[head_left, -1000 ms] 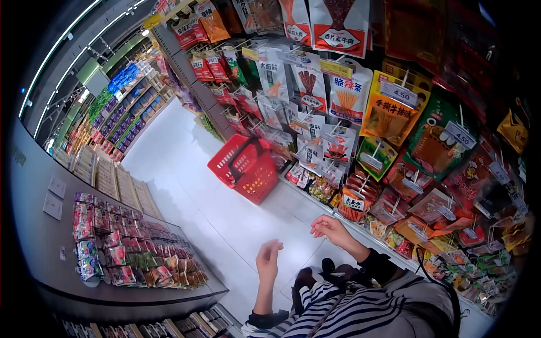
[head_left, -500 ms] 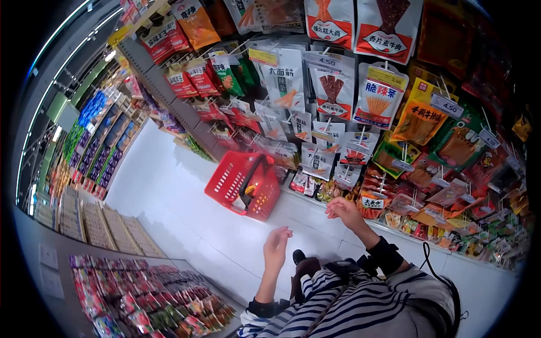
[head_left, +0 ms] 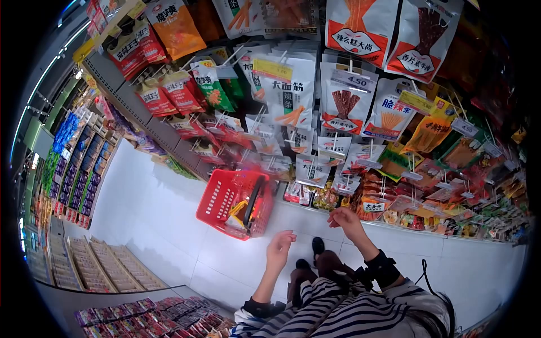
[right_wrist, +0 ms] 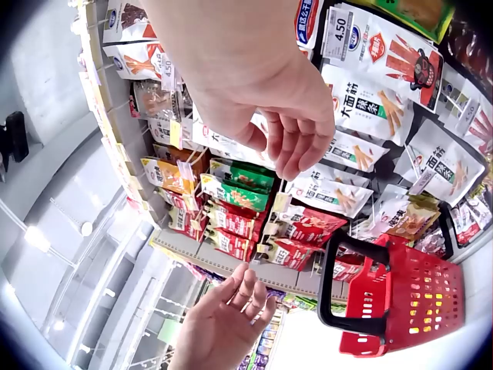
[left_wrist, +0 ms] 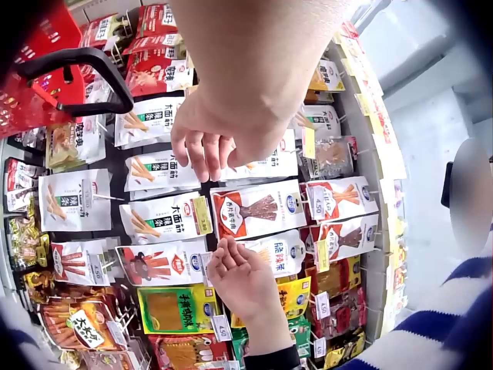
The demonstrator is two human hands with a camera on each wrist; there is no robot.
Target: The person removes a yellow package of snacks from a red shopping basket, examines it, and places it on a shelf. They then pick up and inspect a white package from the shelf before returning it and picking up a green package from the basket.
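Observation:
My left hand [head_left: 280, 248] is held in the air in front of my striped top, fingers loosely bent with nothing in them. To its right, my right hand [head_left: 345, 221] hovers with relaxed, slightly curled fingers, also holding nothing. Between the hands and the shelf foot, a red shopping basket [head_left: 211, 194] with a black handle [head_left: 259, 197] stands on the floor, a yellow packet [head_left: 239, 211] inside it. Hanging snack bags, among them a white strip-snack bag [head_left: 290, 110], face me beyond the hands. In the right wrist view the basket [right_wrist: 424, 297] shows at lower right.
Hooks along the tall shelf carry red snack bags [head_left: 180, 93], orange bags [head_left: 174, 28] and price tags [head_left: 352, 80]. Behind at lower left is a display of small packets [head_left: 143, 315]. The pale aisle floor [head_left: 152, 191] runs off to the left, towards farther shelves [head_left: 84, 169].
The head view has turned and come nearer the snack shelf, so the bags look larger and the far aisle sits farther left. Both hands keep nearly the same pose; the basket stays on the floor.

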